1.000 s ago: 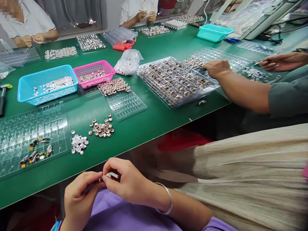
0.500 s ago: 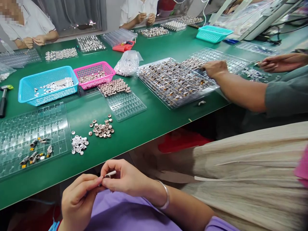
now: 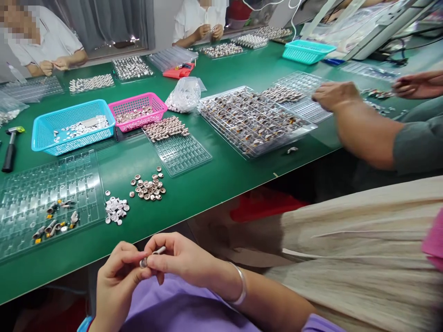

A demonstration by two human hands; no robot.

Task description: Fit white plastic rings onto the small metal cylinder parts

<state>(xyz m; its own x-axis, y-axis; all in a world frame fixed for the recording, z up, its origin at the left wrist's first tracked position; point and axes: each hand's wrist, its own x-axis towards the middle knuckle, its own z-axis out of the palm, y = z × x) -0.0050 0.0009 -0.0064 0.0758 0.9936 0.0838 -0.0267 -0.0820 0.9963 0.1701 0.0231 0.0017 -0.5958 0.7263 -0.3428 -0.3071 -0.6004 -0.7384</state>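
My right hand [image 3: 187, 260] pinches a small white earbud [image 3: 159, 250] between thumb and fingers, its stem pointing up and to the right. At the earbud's rounded grey end, the thumb and forefinger of my left hand [image 3: 116, 283] press in from the other side. Both hands are above my lap, in front of the green table's edge. Closest to them on the table lie a pile of white round caps [image 3: 116, 210] and a pile of pinkish-brown cup-shaped shells [image 3: 149, 188]. The fingers partly hide the earbud.
A clear tray [image 3: 79, 184] holds several earbud parts at left. Behind are a hammer [image 3: 10, 150], a blue basket [image 3: 44, 143], a pink basket [image 3: 138, 99] and a bag [image 3: 185, 94]. A filled tray [image 3: 249, 120] stands right, near a co-worker's arm [image 3: 367, 124]. Two people sit opposite.
My left fingers have shifted slightly, so the earbud's rounded grey end now shows between my hands. The co-worker's hand at right has moved right, away from the filled tray.
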